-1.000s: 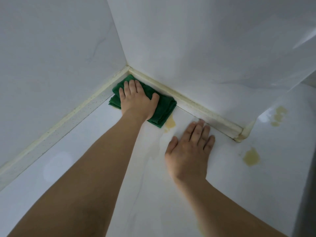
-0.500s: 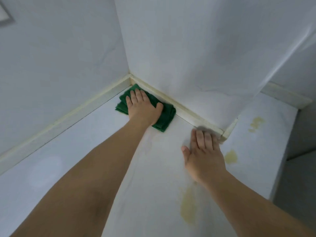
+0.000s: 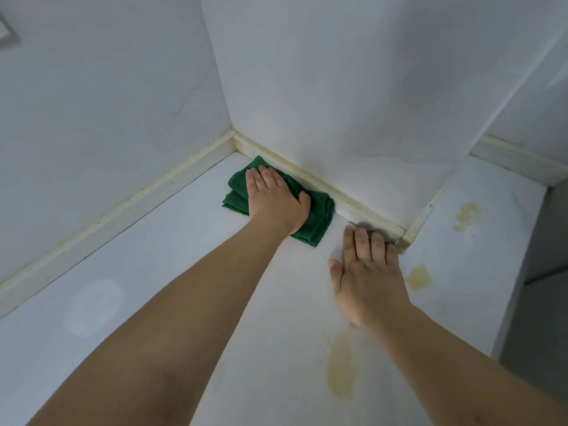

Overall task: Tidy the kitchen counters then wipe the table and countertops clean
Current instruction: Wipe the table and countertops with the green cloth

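Observation:
A folded green cloth (image 3: 319,218) lies on the white countertop (image 3: 153,287) near the inner corner, along the yellowed back trim (image 3: 362,207). My left hand (image 3: 273,201) presses flat on the cloth with straight fingers and covers most of it. My right hand (image 3: 368,272) rests flat on the bare counter to the right of the cloth, fingertips close to the trim's end. Yellowish stains mark the counter: one (image 3: 339,370) below my right hand, one (image 3: 418,276) just right of it, and one (image 3: 465,215) farther right.
White marble-look walls (image 3: 107,87) rise on the left and behind. A wall pillar (image 3: 353,103) juts out, and the counter runs on past it to the right. The counter's right edge (image 3: 519,272) drops to a grey surface.
The cloth under my left hand has slid a little out of the corner, to the right along the back trim. My right hand has shifted right toward the trim's end. The view has pulled back.

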The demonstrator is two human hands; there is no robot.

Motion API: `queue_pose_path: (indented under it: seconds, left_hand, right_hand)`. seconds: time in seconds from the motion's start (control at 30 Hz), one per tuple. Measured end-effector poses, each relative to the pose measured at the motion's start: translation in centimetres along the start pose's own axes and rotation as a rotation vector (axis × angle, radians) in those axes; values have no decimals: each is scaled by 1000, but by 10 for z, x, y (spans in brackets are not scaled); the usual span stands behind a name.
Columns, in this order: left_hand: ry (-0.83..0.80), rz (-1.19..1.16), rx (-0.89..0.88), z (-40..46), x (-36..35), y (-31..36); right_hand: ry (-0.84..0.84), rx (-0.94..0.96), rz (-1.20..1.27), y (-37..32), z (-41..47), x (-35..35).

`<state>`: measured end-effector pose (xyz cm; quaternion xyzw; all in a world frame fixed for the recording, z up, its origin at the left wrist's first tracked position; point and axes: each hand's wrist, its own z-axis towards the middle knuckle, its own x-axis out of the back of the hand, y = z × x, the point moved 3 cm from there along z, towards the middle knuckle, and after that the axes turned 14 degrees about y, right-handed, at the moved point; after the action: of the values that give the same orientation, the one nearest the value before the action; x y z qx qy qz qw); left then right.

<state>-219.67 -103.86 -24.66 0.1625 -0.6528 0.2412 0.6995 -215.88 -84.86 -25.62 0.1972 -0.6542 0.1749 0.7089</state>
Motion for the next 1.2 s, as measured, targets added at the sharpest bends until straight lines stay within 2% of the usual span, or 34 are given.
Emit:
queue_pose_path:
  seconds: [0.37,0.53,0.73,0.97,1.2]
  left_hand:
    - [-3,-133,20,-5,-4,0]
    - [18,-126,-96,-21,-3,-17]
    - [-35,-62,-200,-51,-1,-53]
    - [-142,-92,7,-37,0,-24]
    - [-38,-144,35,-27,-1,-10]
  right_hand:
    - [-96,38,-80,-1,2,8]
    - [-173,35,-111,-2,2,9]
    - [-182,24,-96,-3,2,11]
    - [-240,13,-117,-4,3,14]
    - [-277,-3,-132,-4,5,15]
